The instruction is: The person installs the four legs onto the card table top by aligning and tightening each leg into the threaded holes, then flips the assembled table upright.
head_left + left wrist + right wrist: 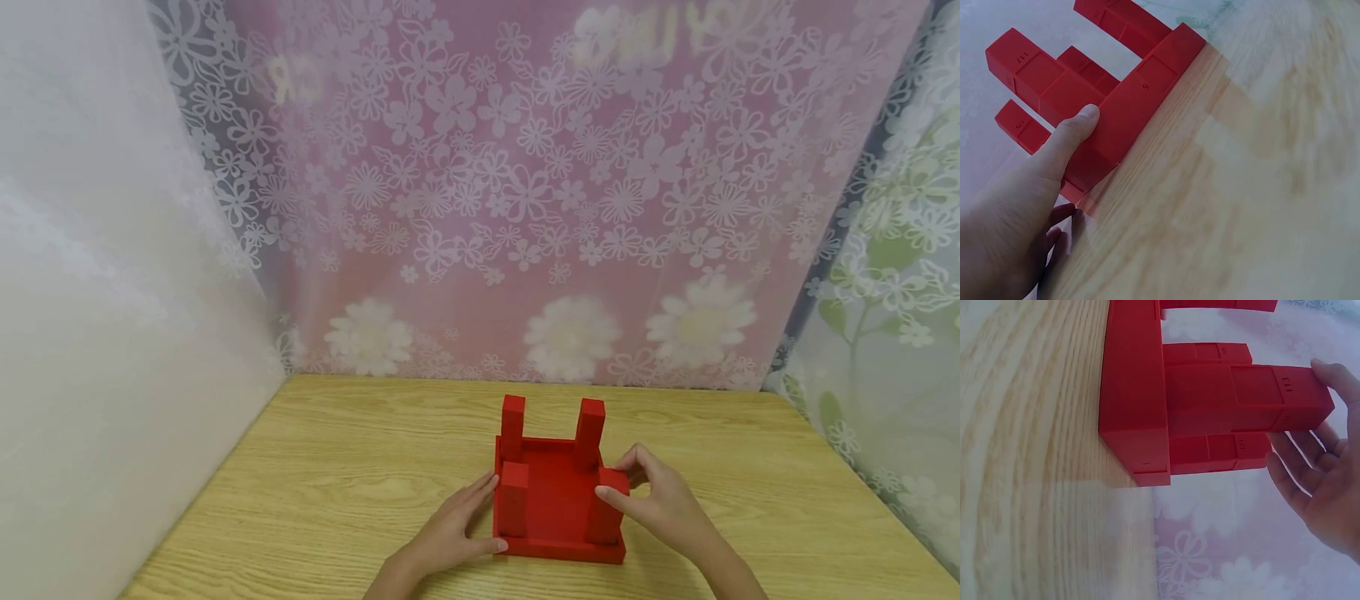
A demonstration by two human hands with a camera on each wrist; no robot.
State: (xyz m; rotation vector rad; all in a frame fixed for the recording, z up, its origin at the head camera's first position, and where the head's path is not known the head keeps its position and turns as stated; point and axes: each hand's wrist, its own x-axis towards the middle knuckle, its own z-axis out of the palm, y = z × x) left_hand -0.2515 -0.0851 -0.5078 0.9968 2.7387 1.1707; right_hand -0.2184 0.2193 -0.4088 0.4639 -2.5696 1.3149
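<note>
A shallow red square tray (pixel 558 550) with a raised rim sits on the table, a red post standing at each corner. My left hand (pixel 450 533) holds its near left corner, with the thumb (pixel 1079 128) on the front wall and the fingers along the left side. The near left post (pixel 514 500) rises just beside that hand. My right hand (pixel 667 504) pinches the top of the near right post (pixel 1247 394) between thumb and fingers. Farther back stand the far left post (pixel 513 429) and the far right post (pixel 590 429). Small numbers mark the posts.
The tray stands on a wood-grain table (pixel 360 467). Behind the table hangs a pink flowered curtain (pixel 480 208). A pale sheet (pixel 112 292) borders the left, and a leaf-patterned one (pixel 885 333) borders the right.
</note>
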